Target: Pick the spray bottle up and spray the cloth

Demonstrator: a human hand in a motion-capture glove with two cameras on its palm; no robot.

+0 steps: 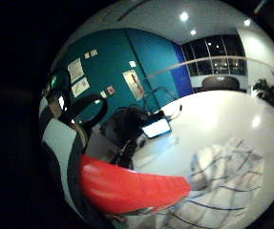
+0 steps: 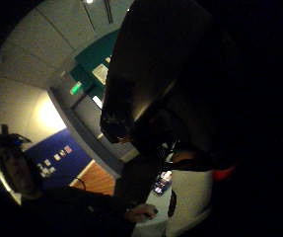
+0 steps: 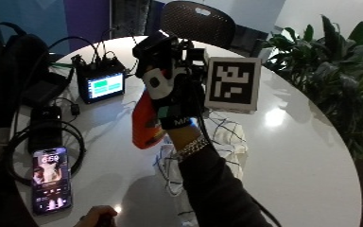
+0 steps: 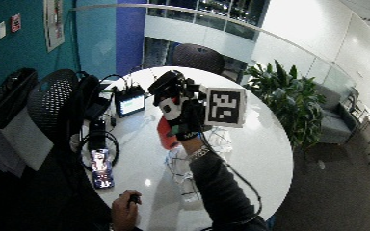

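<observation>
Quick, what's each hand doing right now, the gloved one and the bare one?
Gloved right hand: holds the red spray bottle lifted above the checked cloth.
Bare hand: low at the table's near edge; whether it holds anything cannot be told.

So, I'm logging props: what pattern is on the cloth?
White cloth with thin dark grid lines; little finger side palm view.

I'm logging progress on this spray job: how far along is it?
Pickup looks done: the gloved right hand grips the red spray bottle, lifted off the white table. In hand: holding it above the checked cloth. Left: the spraying itself; no mist or wet patch shows.
</observation>
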